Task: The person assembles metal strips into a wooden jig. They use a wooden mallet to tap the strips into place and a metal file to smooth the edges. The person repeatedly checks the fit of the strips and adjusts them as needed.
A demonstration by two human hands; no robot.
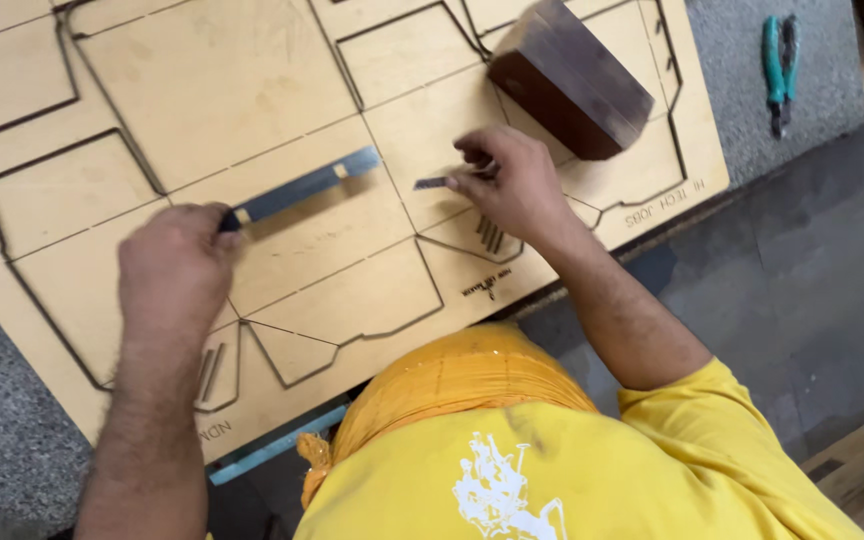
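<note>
While it lies flat on the board: a long dark metal strip point(297, 188) runs slantwise between the two hands.
Left hand point(174, 270): fingers curled shut around the strip's near end, at the pale band.
Right hand point(512, 185): fingertips pinched on a short thin metal piece point(432, 183), its tip pointing toward the strip, just apart from it.
Board: plywood die board point(202, 90) with dark cut lines, resting on a grey surface point(752, 110).
Block: dark wooden block point(572, 80) stands on the board, beyond the right hand.
Pliers: green-handled pliers point(780, 70) lie on the grey surface, well apart.
</note>
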